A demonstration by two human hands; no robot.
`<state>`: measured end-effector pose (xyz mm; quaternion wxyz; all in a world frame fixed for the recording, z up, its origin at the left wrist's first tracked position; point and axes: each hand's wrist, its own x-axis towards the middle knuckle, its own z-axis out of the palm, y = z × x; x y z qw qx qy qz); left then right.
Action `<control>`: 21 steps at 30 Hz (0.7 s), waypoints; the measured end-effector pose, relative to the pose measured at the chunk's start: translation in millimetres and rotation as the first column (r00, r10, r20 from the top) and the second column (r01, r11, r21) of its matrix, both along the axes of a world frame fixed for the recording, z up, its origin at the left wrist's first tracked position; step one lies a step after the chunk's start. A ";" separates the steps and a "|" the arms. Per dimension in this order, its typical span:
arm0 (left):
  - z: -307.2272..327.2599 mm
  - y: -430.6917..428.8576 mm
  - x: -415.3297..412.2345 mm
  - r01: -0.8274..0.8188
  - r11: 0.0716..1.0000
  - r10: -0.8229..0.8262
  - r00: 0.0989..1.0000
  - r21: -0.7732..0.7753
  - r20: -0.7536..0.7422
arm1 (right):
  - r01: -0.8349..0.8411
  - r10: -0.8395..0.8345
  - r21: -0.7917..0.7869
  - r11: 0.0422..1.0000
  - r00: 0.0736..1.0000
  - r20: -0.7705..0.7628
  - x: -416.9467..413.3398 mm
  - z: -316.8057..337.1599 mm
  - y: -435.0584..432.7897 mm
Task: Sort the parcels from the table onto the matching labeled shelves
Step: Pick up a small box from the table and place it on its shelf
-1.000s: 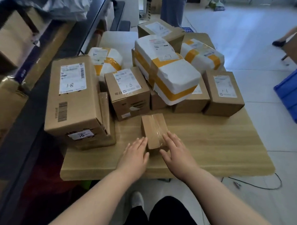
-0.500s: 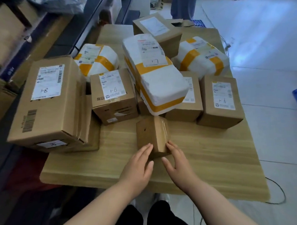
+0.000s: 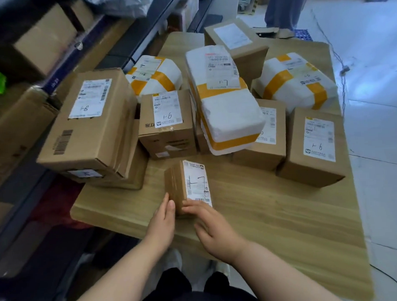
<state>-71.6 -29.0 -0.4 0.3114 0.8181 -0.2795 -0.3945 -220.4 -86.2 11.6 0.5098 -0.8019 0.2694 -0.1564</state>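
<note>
A small brown parcel (image 3: 187, 184) stands near the front of the wooden table (image 3: 274, 210), its white label marked "1-7" turned up towards me. My left hand (image 3: 161, 221) presses its straight fingers against the parcel's left side. My right hand (image 3: 211, 222) touches the near lower edge, fingers laid on the label. Behind it lie a big box marked "1-8" (image 3: 88, 122), a box marked "1-9" (image 3: 167, 122), a white and yellow taped parcel marked "1-7" (image 3: 225, 100) and another box marked "1-9" (image 3: 314, 144).
Dark shelves (image 3: 44, 72) with cardboard boxes run along the left, close to the table's edge. More white and yellow parcels (image 3: 296, 79) and a brown box (image 3: 236, 43) sit at the back. A person's legs (image 3: 284, 7) stand beyond the table. Tiled floor lies to the right.
The small parcel has been turned over, so its label marked "1-7" now faces up. Both hands stayed at its near end, and my view has shifted closer.
</note>
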 end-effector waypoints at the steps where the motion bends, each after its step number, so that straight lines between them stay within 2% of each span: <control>1: -1.0 -0.7 2.5 -0.023 1.000 0.023 1.000 0.006 -0.003 | -0.023 0.023 0.005 1.000 1.000 -0.008 1.9 -0.5 -1.6; 5: -3.3 -1.8 10.8 -0.045 0.997 0.046 0.999 0.054 -0.022 | 0.013 -0.014 -0.008 1.000 0.997 -0.082 -2.5 -7.7 -9.6; 10: -0.5 3.9 16.0 -0.125 0.992 0.127 0.991 0.031 -0.052 | 0.218 -0.221 -0.038 0.975 0.941 -0.256 -7.5 -15.7 -26.8; 12: 0.3 7.5 18.0 -0.123 0.992 0.127 0.987 0.040 -0.102 | 0.278 -0.245 0.061 0.959 0.914 -0.324 -2.2 -19.1 -31.0; 16: 4.0 11.0 15.1 -0.013 0.995 0.035 0.976 0.100 -0.217 | 0.340 -0.194 0.342 0.876 0.898 -0.396 12.7 -20.9 -25.7; 21: 5.8 10.6 14.1 -0.023 0.995 0.048 0.963 0.096 -0.266 | 0.397 -0.258 0.400 0.826 0.897 -0.357 18.1 -19.6 -13.2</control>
